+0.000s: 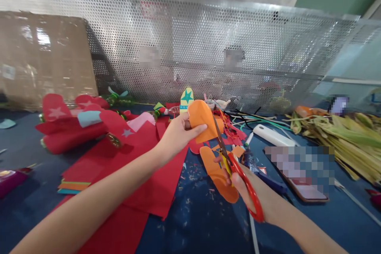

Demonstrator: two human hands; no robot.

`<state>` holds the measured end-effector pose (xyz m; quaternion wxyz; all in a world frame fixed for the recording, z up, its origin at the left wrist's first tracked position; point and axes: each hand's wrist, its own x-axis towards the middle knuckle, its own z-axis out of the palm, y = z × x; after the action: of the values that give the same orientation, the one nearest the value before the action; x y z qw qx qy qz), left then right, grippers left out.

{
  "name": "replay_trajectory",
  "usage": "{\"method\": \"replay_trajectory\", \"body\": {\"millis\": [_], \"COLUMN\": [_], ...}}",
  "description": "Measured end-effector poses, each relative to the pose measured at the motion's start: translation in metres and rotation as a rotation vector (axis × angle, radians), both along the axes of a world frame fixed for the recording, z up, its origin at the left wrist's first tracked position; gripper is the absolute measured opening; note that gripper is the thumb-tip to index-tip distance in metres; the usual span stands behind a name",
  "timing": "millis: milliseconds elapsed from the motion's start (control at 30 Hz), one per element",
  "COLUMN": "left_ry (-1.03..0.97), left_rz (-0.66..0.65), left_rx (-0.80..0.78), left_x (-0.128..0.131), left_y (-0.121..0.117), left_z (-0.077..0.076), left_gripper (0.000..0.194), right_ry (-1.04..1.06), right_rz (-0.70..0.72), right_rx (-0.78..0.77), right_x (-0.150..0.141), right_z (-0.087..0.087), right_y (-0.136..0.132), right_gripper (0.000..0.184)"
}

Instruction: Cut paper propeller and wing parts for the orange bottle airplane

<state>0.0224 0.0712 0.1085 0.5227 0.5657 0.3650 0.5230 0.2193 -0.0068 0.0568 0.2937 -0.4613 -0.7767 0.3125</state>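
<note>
My left hand (179, 130) pinches an orange rounded piece of craft sheet (202, 117), thumb on its near face. My right hand (235, 176) grips a pair of scissors (246, 188) with red and yellow handles. The scissor blades point up and away, lying against the right edge of the orange piece; whether they are cutting it I cannot tell. Below the hands another orange cutout (218, 176) with rounded ends lies on the dark blue table. Small orange scraps (238, 151) rest beside the scissors.
Red sheets (143, 174) cover the table left of centre. Red cutouts with stars (56, 113) stand behind them. To the right are a phone (300, 174), a white glue-gun-like tool (274, 135) and dried husks (339, 135). A perforated metal panel (202, 47) closes off the back.
</note>
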Motion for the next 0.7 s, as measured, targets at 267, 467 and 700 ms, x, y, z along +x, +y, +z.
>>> {"method": "replay_trajectory", "body": {"millis": [267, 467, 700], "left_ry": [-0.014, -0.021, -0.020], "left_rz": [0.008, 0.018, 0.013], "left_rx": [-0.009, -0.009, -0.007], "left_x": [0.001, 0.002, 0.002], "left_y": [-0.004, -0.004, -0.004], "left_z": [0.000, 0.000, 0.001], "left_gripper": [0.024, 0.023, 0.022], "right_ry": [0.014, -0.001, 0.018], "right_rz": [-0.008, -0.011, -0.012], "right_rx": [0.028, 0.029, 0.034], "right_x": [0.001, 0.001, -0.001], "right_z": [-0.003, -0.006, -0.013], "right_y": [-0.002, 0.000, 0.003], "right_gripper": [0.058, 0.061, 0.065]}}
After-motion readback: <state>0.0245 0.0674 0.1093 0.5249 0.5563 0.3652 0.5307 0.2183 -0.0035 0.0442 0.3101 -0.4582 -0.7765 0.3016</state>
